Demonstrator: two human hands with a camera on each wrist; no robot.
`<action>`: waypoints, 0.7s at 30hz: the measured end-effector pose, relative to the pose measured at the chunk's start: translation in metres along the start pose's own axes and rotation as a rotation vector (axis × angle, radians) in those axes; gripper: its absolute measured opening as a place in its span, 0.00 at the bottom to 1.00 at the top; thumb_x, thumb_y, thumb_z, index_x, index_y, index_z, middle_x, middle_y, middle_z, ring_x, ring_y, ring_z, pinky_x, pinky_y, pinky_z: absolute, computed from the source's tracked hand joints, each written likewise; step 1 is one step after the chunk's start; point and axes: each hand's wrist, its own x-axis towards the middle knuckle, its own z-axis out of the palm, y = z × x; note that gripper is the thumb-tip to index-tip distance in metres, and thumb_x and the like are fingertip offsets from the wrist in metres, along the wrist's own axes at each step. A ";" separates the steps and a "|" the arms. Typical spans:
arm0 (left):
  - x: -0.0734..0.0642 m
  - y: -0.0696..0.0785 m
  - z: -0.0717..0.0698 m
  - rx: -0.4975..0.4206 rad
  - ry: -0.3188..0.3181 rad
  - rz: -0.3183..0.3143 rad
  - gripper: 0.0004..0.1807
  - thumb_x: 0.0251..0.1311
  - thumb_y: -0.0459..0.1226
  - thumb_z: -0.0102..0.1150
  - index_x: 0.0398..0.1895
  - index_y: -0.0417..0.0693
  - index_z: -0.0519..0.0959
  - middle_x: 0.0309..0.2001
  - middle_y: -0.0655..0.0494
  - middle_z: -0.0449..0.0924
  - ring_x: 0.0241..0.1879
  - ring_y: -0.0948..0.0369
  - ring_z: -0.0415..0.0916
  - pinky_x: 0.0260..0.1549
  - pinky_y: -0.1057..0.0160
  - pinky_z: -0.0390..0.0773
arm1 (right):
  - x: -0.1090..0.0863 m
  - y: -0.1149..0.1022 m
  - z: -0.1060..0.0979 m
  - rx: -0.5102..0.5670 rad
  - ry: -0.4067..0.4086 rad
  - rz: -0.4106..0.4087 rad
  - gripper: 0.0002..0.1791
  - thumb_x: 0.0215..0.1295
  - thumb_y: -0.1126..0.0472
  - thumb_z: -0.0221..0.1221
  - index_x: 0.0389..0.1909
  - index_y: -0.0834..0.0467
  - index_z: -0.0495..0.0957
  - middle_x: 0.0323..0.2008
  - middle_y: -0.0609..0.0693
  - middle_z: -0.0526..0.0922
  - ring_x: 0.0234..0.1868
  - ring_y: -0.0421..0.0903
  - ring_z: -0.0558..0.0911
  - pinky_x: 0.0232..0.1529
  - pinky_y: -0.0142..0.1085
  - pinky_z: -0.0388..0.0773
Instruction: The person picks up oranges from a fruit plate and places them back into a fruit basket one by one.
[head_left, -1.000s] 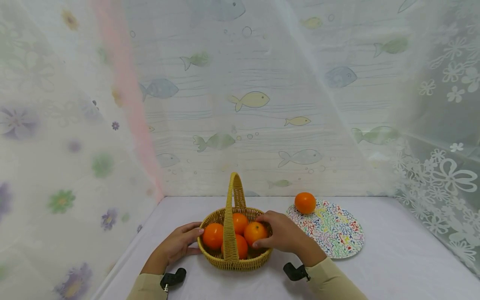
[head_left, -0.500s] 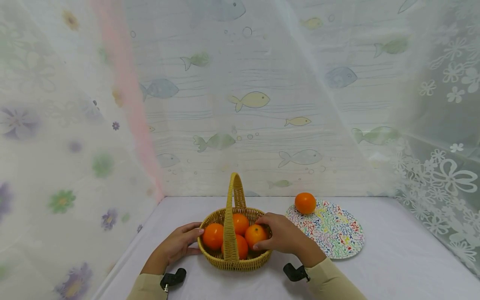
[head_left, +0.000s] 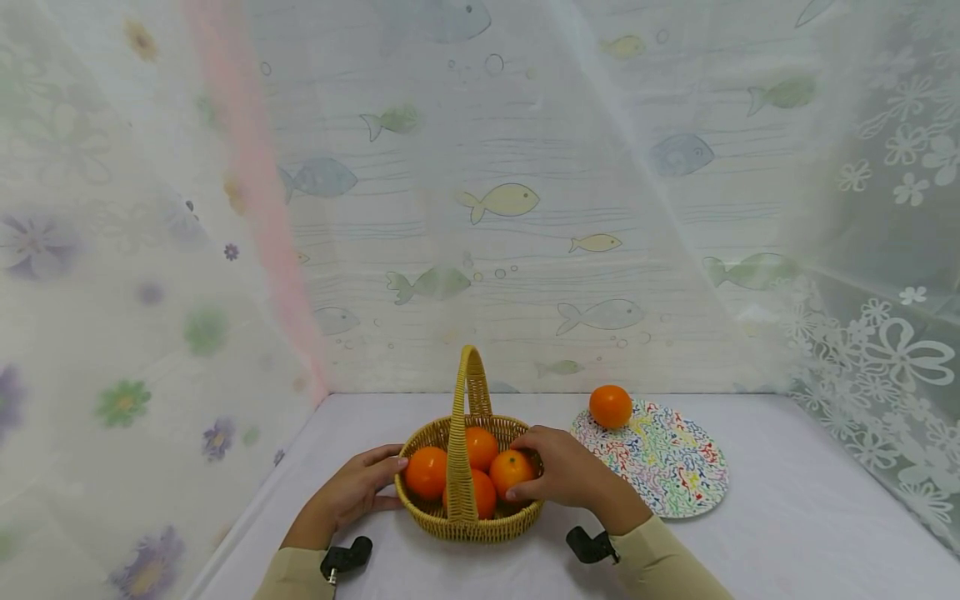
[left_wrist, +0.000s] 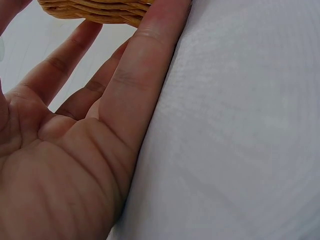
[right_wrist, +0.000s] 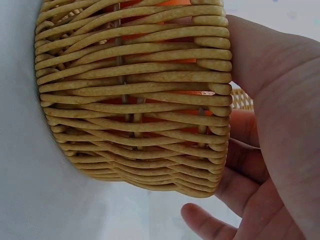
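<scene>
A yellow wicker basket (head_left: 502, 528) with a tall arched handle stands on the white cloth, holding several oranges. My left hand (head_left: 358, 486) holds the basket's left end, thumb at the rim and fingers along the outside. In the left wrist view the little-finger side of that hand (left_wrist: 90, 145) lies along the cloth. My right hand (head_left: 572, 467) reaches over the right rim and grips the rightmost orange (head_left: 512, 472) between thumb and fingers. Beside it sit a left orange (head_left: 426, 472), a back orange (head_left: 481, 447) and a front one partly hidden by the handle.
A round board (head_left: 675, 458) with multicoloured squiggles lies right of the basket, partly behind my right forearm. Another orange (head_left: 611, 407) sits at its back left edge. Sheer curtains (head_left: 495, 275) with fish and flower prints close off the table's back and sides.
Both hands stay almost where they were. Over the last second the gripped orange has shifted very slightly.
</scene>
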 end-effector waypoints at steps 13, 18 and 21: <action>0.002 -0.002 -0.002 -0.003 -0.006 0.002 0.36 0.71 0.49 0.63 0.76 0.43 0.66 0.72 0.42 0.71 0.61 0.53 0.79 0.53 0.44 0.86 | -0.001 -0.002 -0.004 -0.001 0.028 -0.018 0.28 0.55 0.42 0.76 0.55 0.49 0.84 0.47 0.38 0.83 0.46 0.39 0.79 0.52 0.38 0.83; 0.004 -0.004 -0.003 -0.012 -0.013 0.002 0.36 0.71 0.49 0.63 0.76 0.43 0.66 0.71 0.43 0.72 0.61 0.53 0.79 0.53 0.44 0.85 | -0.001 0.000 -0.007 -0.004 0.044 -0.034 0.23 0.57 0.46 0.76 0.53 0.49 0.85 0.46 0.37 0.84 0.45 0.37 0.79 0.52 0.37 0.83; 0.004 -0.005 -0.004 -0.011 -0.018 0.004 0.36 0.71 0.49 0.63 0.76 0.43 0.66 0.71 0.44 0.72 0.61 0.53 0.79 0.53 0.44 0.85 | -0.001 0.002 -0.009 0.002 0.062 -0.039 0.20 0.60 0.48 0.74 0.51 0.49 0.86 0.45 0.37 0.85 0.47 0.38 0.81 0.53 0.39 0.83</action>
